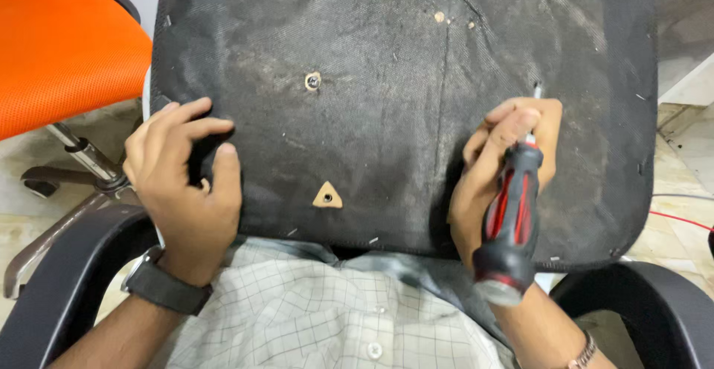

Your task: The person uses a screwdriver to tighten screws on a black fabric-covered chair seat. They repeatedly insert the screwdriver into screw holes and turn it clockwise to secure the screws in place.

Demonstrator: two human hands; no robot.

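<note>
An upturned chair seat (387, 56) covered in dusty black fabric lies across my lap, underside up. My left hand (186, 183) grips its left edge, thumb on top. My right hand (498, 168) holds a red-and-black screwdriver (513, 220) near the seat's right side; its metal tip (537, 90) pokes out above my fingers and touches the fabric. A bare screw hole with a metal insert (313, 81) shows in the middle, and a triangular tear with another hole (327, 196) sits nearer me.
An orange mesh office chair (59, 49) with a chrome post stands at the left. Black armrests (67, 280) flank me on both sides, the right one (639, 302) too. A red wire (680, 220) runs over the tiled floor at the right.
</note>
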